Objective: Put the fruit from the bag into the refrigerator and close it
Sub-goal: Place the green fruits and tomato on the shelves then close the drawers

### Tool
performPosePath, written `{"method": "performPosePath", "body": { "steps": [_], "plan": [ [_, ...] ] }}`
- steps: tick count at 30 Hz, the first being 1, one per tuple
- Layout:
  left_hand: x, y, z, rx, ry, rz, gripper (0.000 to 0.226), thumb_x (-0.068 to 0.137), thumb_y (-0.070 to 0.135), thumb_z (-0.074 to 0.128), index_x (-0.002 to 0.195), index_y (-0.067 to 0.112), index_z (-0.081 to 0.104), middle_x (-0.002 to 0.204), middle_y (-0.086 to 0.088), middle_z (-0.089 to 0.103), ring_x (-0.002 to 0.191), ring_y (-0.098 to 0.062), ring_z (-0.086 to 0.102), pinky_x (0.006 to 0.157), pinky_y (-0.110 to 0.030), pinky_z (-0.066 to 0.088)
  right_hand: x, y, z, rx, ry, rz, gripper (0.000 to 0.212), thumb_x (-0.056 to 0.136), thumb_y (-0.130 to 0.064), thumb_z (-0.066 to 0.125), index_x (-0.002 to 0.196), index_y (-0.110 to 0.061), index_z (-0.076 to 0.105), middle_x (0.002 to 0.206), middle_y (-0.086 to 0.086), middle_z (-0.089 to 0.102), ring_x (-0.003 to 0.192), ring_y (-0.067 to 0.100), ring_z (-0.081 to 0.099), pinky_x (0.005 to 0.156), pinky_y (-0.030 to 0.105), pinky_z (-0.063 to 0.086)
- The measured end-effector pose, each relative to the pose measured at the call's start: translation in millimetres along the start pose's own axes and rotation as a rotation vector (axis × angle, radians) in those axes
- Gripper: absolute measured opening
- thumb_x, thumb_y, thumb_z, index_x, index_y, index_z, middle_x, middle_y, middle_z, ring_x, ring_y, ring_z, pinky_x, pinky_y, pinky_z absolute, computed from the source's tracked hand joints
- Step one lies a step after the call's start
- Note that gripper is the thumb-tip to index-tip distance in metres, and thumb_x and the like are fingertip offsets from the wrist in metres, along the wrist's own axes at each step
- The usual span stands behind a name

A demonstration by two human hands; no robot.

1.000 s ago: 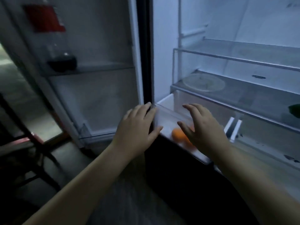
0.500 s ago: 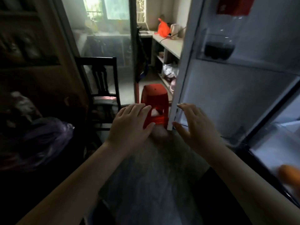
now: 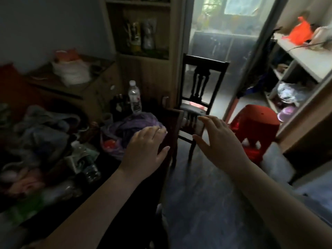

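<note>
Two empty hands, left and right, are being held spread apart above one purple bag, possibly containing one red fruit.

Bag on table, bottle behind, chair right.

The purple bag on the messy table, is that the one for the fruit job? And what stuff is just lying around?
For the job:
purple bag, something red showing inside
left hand, reaching toward it
right hand, empty

Just lying about:
water bottle
dark chair
red stool
white bag
orange bag
</note>
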State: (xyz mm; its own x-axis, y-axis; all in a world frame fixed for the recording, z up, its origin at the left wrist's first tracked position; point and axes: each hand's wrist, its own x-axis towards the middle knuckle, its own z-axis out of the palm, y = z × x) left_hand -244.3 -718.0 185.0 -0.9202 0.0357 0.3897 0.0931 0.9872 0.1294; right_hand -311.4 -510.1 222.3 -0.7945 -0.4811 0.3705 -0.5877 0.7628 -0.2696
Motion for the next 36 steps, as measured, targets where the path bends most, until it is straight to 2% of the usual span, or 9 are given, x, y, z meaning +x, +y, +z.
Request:
{"method": "performPosePath", "body": {
  "steps": [7, 11, 15, 18, 23, 29, 36],
  "plan": [
    [-19.3, -70.0, 23.4, 0.016, -0.089, -0.211, 0.055, 0.087, 0.045, 0.042, 0.127, 0.009, 0.053, 0.124, -0.007, 0.056, 0.116, -0.026, 0.051, 0.097, -0.039, 0.044, 58.4, -24.0, 68.7, 0.094, -0.092, -0.176, 0.051, 0.084, -0.033, 0.064, 0.128, -0.010, 0.051, 0.127, 0.007, 0.055, 0.115, 0.028, 0.052, 0.094, 0.036, 0.043],
    [-27.4, -94.9, 45.1, 0.018, -0.121, -0.352, 0.053, 0.090, 0.039, 0.055, 0.133, 0.009, 0.049, 0.131, -0.006, 0.052, 0.123, -0.024, 0.046, 0.099, -0.040, 0.044, 89.8, -25.2, 111.9, 0.147, -0.188, -0.254, 0.052, 0.087, -0.039, 0.056, 0.131, -0.011, 0.049, 0.130, 0.006, 0.053, 0.119, 0.028, 0.050, 0.097, 0.039, 0.044],
    [-29.1, -110.5, 64.3, 0.027, -0.127, -0.498, 0.052, 0.089, 0.035, 0.058, 0.132, 0.007, 0.049, 0.130, -0.010, 0.053, 0.121, -0.027, 0.048, 0.097, -0.039, 0.045, 121.3, -25.4, 155.5, 0.169, -0.297, -0.334, 0.055, 0.088, -0.037, 0.056, 0.136, -0.010, 0.045, 0.136, 0.007, 0.049, 0.124, 0.028, 0.045, 0.098, 0.041, 0.042],
    [-25.7, -122.4, 79.3, 0.016, -0.141, -0.617, 0.052, 0.092, 0.035, 0.054, 0.136, 0.009, 0.045, 0.135, -0.009, 0.049, 0.125, -0.025, 0.045, 0.099, -0.037, 0.041, 144.7, -23.1, 187.3, 0.205, -0.388, -0.407, 0.055, 0.090, -0.036, 0.054, 0.137, -0.011, 0.042, 0.138, 0.006, 0.048, 0.127, 0.026, 0.042, 0.101, 0.040, 0.039],
    [-14.0, -144.7, 106.4, -0.023, -0.169, -0.808, 0.054, 0.094, 0.039, 0.047, 0.140, 0.013, 0.039, 0.142, -0.005, 0.042, 0.129, -0.023, 0.040, 0.100, -0.037, 0.041, 179.5, -19.7, 242.3, 0.248, -0.529, -0.481, 0.052, 0.091, -0.032, 0.055, 0.138, -0.014, 0.041, 0.137, 0.003, 0.047, 0.126, 0.023, 0.042, 0.098, 0.034, 0.039],
    [5.8, -171.2, 140.5, -0.036, -0.182, -0.935, 0.049, 0.095, 0.034, 0.048, 0.139, 0.014, 0.040, 0.141, -0.004, 0.042, 0.123, -0.025, 0.046, 0.090, -0.037, 0.047, 206.4, -26.0, 306.3, 0.263, -0.682, -0.551, 0.047, 0.092, -0.025, 0.054, 0.137, -0.017, 0.042, 0.137, 0.003, 0.046, 0.124, 0.024, 0.042, 0.092, 0.036, 0.042],
    [24.4, -200.9, 175.4, -0.060, -0.179, -1.011, 0.039, 0.096, 0.026, 0.049, 0.132, 0.010, 0.047, 0.136, -0.007, 0.044, 0.118, -0.028, 0.047, 0.091, -0.035, 0.044, 210.5, -39.0, 368.6, 0.239, -0.852, -0.635, 0.043, 0.093, -0.028, 0.053, 0.133, -0.016, 0.045, 0.130, 0.006, 0.047, 0.116, 0.028, 0.045, 0.087, 0.038, 0.043]
  ]
}}
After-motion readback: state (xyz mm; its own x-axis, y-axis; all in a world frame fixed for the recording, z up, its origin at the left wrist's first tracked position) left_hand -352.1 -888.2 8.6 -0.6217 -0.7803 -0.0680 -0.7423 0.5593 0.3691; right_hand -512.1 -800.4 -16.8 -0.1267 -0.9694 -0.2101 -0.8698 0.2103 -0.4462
